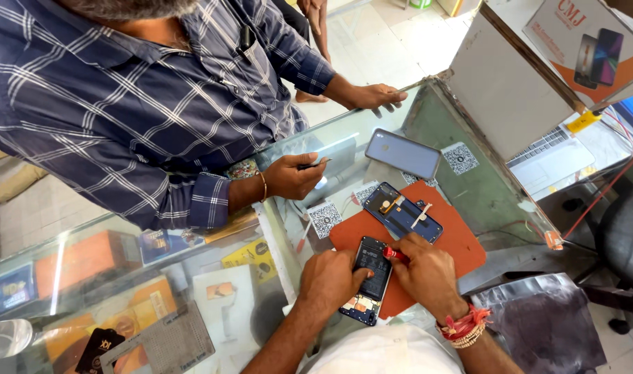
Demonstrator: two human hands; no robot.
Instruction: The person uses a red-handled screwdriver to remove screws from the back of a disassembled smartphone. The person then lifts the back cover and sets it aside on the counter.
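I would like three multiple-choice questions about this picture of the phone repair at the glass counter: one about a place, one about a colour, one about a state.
1. Where does the opened phone under the hands lie?
A. on the red-brown mat
B. on the floor
C. on a chair

2. What colour is the handle of the screwdriver in the right hand?
A. green
B. red
C. white

3. In what state is the second phone on the mat?
A. sealed in a box
B. folded shut
C. back removed, insides showing

Answers:
1 A, the phone rests on the mat's edge, steadied by the left hand.
2 B, the handle between the fingers is red.
3 C, its inner parts and cables show.
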